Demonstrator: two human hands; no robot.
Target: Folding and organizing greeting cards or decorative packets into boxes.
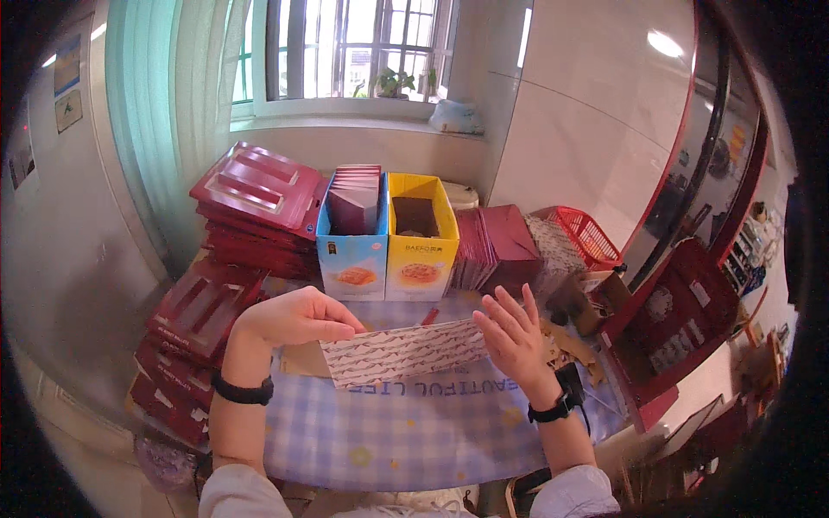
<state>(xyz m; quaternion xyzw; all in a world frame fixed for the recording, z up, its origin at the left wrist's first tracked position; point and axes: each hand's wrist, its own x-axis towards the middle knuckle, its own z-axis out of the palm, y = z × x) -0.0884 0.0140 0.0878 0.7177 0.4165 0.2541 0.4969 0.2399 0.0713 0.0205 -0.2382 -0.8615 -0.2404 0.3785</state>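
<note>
A strip of patterned paper or card [406, 353], white with rows of dark reddish marks, is held slightly tilted above the checked tablecloth. My left hand [302, 318] pinches its upper left corner between thumb and fingers. At the strip's right end is my right hand [515, 341], its fingers stretched out and spread; whether its thumb touches the strip is hidden. Just beyond stand a blue box [352, 259] with folded maroon and white pieces inside and a yellow box [423, 263] with something dark in it. A small dark red stick-like thing [430, 317] lies behind the strip.
Maroon flat boxes [259, 177] are stacked at the left, with another stack [203, 315] nearer. Right of the yellow box are folded maroon pieces [509, 246] and a red basket [587, 237]. A brown carton [596, 302] and an opened maroon box [669, 328] sit farther right.
</note>
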